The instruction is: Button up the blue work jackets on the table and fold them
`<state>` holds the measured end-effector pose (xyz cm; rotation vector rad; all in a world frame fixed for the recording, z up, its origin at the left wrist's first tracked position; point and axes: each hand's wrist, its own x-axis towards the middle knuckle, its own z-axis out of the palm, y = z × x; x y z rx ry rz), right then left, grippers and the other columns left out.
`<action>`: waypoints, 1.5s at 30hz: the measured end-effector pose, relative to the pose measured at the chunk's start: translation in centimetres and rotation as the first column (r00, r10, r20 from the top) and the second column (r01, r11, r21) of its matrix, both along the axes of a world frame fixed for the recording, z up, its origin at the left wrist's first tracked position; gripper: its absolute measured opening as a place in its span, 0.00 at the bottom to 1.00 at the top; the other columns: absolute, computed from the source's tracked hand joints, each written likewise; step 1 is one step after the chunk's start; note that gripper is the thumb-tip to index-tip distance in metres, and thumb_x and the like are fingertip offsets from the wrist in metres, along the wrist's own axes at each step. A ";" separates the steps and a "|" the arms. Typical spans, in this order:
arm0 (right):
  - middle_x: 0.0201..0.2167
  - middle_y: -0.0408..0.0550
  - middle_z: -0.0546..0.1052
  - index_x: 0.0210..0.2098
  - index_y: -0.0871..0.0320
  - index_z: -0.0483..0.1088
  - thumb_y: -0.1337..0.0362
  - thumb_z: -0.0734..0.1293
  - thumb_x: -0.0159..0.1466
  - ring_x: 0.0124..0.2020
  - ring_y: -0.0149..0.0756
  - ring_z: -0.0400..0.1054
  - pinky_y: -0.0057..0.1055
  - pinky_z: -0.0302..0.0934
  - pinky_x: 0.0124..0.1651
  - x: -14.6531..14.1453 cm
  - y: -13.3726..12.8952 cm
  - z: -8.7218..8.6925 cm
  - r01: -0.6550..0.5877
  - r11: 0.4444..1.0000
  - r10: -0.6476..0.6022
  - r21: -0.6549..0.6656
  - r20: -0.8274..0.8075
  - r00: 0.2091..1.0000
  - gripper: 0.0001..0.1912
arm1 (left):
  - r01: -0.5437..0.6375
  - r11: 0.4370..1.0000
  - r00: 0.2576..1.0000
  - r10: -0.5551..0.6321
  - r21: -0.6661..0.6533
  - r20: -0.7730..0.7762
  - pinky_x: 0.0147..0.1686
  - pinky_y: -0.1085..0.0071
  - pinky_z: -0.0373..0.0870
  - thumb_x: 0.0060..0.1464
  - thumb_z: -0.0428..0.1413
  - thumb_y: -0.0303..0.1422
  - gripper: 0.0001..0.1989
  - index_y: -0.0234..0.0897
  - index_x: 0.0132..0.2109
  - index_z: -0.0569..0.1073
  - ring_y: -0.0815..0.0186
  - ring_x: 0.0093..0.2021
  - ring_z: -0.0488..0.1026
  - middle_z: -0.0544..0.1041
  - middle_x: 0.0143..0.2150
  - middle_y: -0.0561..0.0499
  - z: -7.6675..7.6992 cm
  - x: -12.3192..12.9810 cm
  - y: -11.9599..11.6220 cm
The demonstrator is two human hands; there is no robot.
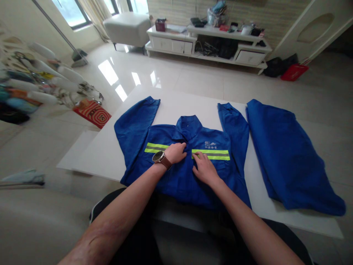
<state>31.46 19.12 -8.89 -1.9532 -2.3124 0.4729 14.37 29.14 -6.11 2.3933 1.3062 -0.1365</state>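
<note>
A blue work jacket (176,180) lies front side up on the white table (91,154), collar away from me and both sleeves bent up beside it. Yellow-green reflective stripes cross its chest, and a white logo sits above the right-hand stripe. At the front placket, just below the collar, my left hand (176,152) has its fingers curled onto the cloth; the fingertips are partly hidden. My right hand (204,168) rests on the chest beside the placket, thumb and fingers apart, fingertips touching the stripe's inner end. A watch with a brown strap is on my left wrist.
Folded blue cloth (289,154) lies on the table's right side, close to the jacket's sleeve. A red patterned bag (93,113) stands beyond the left edge. Across the tiled floor are a white TV cabinet (171,46) with items on it and a pale ottoman (128,29).
</note>
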 end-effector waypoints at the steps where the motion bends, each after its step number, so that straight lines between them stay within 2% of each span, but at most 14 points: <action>1: 0.62 0.57 0.65 0.65 0.62 0.62 0.66 0.61 0.65 0.58 0.48 0.58 0.40 0.57 0.62 0.0 0.0 0.0 -0.002 1.000 0.002 0.004 0.004 1.000 0.28 | 0.006 1.000 1.000 -0.005 0.007 -0.007 0.50 0.62 0.72 0.62 0.54 0.37 0.18 0.38 0.57 0.71 0.53 0.51 0.78 0.79 0.54 0.43 0.0 0.0 0.0; 4: 0.61 0.57 0.66 0.66 0.62 0.62 0.66 0.61 0.65 0.58 0.48 0.58 0.40 0.58 0.61 0.0 0.0 0.0 -0.004 1.000 0.004 0.004 0.009 1.000 0.29 | 0.014 1.000 1.000 -0.014 0.011 -0.022 0.50 0.63 0.72 0.62 0.53 0.37 0.18 0.38 0.57 0.71 0.55 0.51 0.78 0.79 0.54 0.43 0.0 -0.1 0.0; 10: 0.60 0.57 0.67 0.61 0.61 0.66 0.66 0.61 0.65 0.59 0.48 0.58 0.41 0.59 0.61 -0.1 0.0 0.0 0.005 1.000 -0.005 -0.008 0.001 1.000 0.25 | 0.018 1.000 0.999 -0.018 0.019 -0.029 0.51 0.64 0.71 0.63 0.53 0.37 0.18 0.39 0.57 0.70 0.55 0.51 0.78 0.78 0.53 0.44 -0.1 -0.1 -0.1; 15: 0.62 0.57 0.66 0.64 0.60 0.63 0.66 0.61 0.65 0.60 0.48 0.57 0.41 0.58 0.62 -0.2 0.0 0.1 0.016 1.000 -0.016 -0.017 0.011 1.000 0.28 | 0.013 1.000 0.999 -0.012 0.028 -0.050 0.50 0.63 0.71 0.63 0.52 0.38 0.17 0.39 0.57 0.70 0.55 0.49 0.78 0.78 0.54 0.43 0.0 0.0 -0.1; 23: 0.62 0.57 0.66 0.64 0.60 0.64 0.65 0.62 0.64 0.59 0.48 0.58 0.41 0.58 0.62 -0.1 -0.1 0.3 0.011 1.000 -0.010 -0.028 0.022 1.000 0.28 | 0.019 0.999 0.999 -0.017 0.041 -0.036 0.49 0.61 0.72 0.62 0.53 0.37 0.17 0.38 0.56 0.71 0.54 0.49 0.78 0.78 0.53 0.42 0.0 0.2 -0.3; 27: 0.61 0.56 0.66 0.66 0.61 0.63 0.65 0.62 0.65 0.58 0.48 0.58 0.40 0.59 0.62 -0.1 -0.1 0.2 0.008 1.000 -0.008 -0.013 0.014 1.000 0.30 | -0.059 0.998 0.998 0.059 0.000 -0.009 0.48 0.62 0.73 0.63 0.50 0.34 0.14 0.41 0.55 0.71 0.55 0.49 0.78 0.79 0.52 0.45 0.9 -0.3 0.5; 30: 0.61 0.56 0.67 0.65 0.61 0.63 0.64 0.62 0.65 0.58 0.47 0.59 0.39 0.59 0.61 0.0 -0.1 0.3 0.010 1.000 -0.010 -0.019 0.017 1.000 0.29 | -0.176 0.982 0.984 0.178 0.069 -0.030 0.46 0.63 0.73 0.65 0.46 0.31 0.13 0.41 0.52 0.72 0.56 0.48 0.78 0.79 0.50 0.46 2.1 -1.4 0.8; 33: 0.61 0.56 0.67 0.65 0.59 0.64 0.63 0.62 0.65 0.57 0.48 0.59 0.40 0.60 0.61 0.1 0.0 0.4 0.009 0.999 -0.009 -0.039 0.025 1.000 0.29 | -0.219 0.960 0.966 0.238 0.176 -0.102 0.46 0.63 0.72 0.64 0.45 0.28 0.13 0.36 0.47 0.73 0.55 0.49 0.76 0.78 0.48 0.42 2.8 -2.7 0.0; 37: 0.61 0.55 0.67 0.66 0.59 0.63 0.63 0.61 0.66 0.57 0.48 0.59 0.41 0.60 0.60 0.1 -0.1 0.5 0.009 0.999 -0.008 -0.040 0.026 1.000 0.29 | -0.137 0.988 0.963 0.150 0.070 -0.225 0.45 0.64 0.72 0.63 0.44 0.25 0.14 0.33 0.43 0.76 0.57 0.46 0.76 0.76 0.47 0.40 2.2 -3.7 -2.2; 39: 0.62 0.55 0.67 0.66 0.60 0.63 0.62 0.61 0.66 0.57 0.48 0.60 0.41 0.59 0.61 0.1 -0.1 0.5 0.007 0.999 -0.006 -0.040 0.028 1.000 0.30 | -0.085 0.994 0.973 0.098 0.069 -0.211 0.45 0.63 0.72 0.64 0.44 0.26 0.16 0.34 0.46 0.76 0.57 0.48 0.74 0.74 0.51 0.40 1.6 -3.9 -3.1; 42: 0.64 0.54 0.66 0.67 0.60 0.62 0.62 0.60 0.66 0.57 0.48 0.59 0.41 0.59 0.61 0.1 -0.1 0.5 -0.001 0.999 0.002 -0.043 0.036 0.999 0.30 | -0.022 0.995 0.986 0.039 0.101 -0.162 0.49 0.59 0.71 0.64 0.45 0.28 0.19 0.37 0.57 0.72 0.54 0.56 0.69 0.71 0.58 0.40 0.5 -3.6 -4.4; 45: 0.65 0.53 0.66 0.67 0.60 0.62 0.63 0.60 0.66 0.57 0.48 0.59 0.41 0.59 0.61 0.1 -0.1 0.4 0.000 0.999 0.002 -0.032 0.041 0.999 0.30 | -0.030 0.993 0.989 0.047 0.115 -0.142 0.52 0.56 0.69 0.64 0.46 0.29 0.22 0.38 0.63 0.67 0.52 0.61 0.64 0.67 0.64 0.39 -0.2 -2.6 -5.6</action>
